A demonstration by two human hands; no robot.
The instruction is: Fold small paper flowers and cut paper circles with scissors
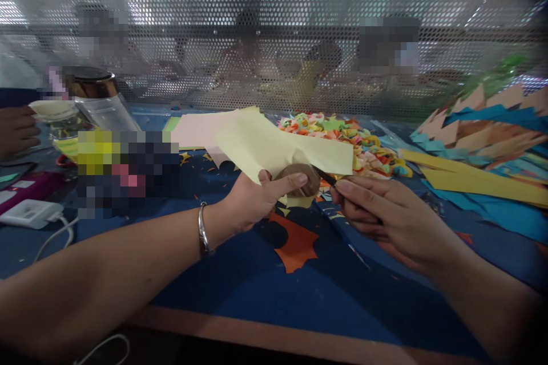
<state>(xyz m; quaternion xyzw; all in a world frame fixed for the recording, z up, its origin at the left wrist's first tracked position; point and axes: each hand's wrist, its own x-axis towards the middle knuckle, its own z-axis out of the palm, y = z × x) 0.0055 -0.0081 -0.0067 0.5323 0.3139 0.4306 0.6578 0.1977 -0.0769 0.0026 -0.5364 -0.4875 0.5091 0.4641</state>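
Note:
My left hand point(261, 197), closed, pinches a pale yellow sheet of paper point(274, 145) together with a round brown disc point(310, 179), the thumb pressing on the disc. The sheet bends upward and spreads out to both sides. My right hand point(381, 208) is closed around a thin dark tool point(326, 177), whose tip meets the disc's right edge at the paper; its kind is mostly hidden by the fingers. Below the hands lies an orange paper offcut point(295, 242) with a round cut-out and a jagged edge.
A heap of small coloured paper pieces point(363, 151) lies behind my right hand. At right are yellow strips point(483, 174), blue paper point(496, 205) and zigzag-cut stacks point(483, 120). Bottles point(103, 105), a white charger point(29, 214) and another person's hand point(17, 131) are at left.

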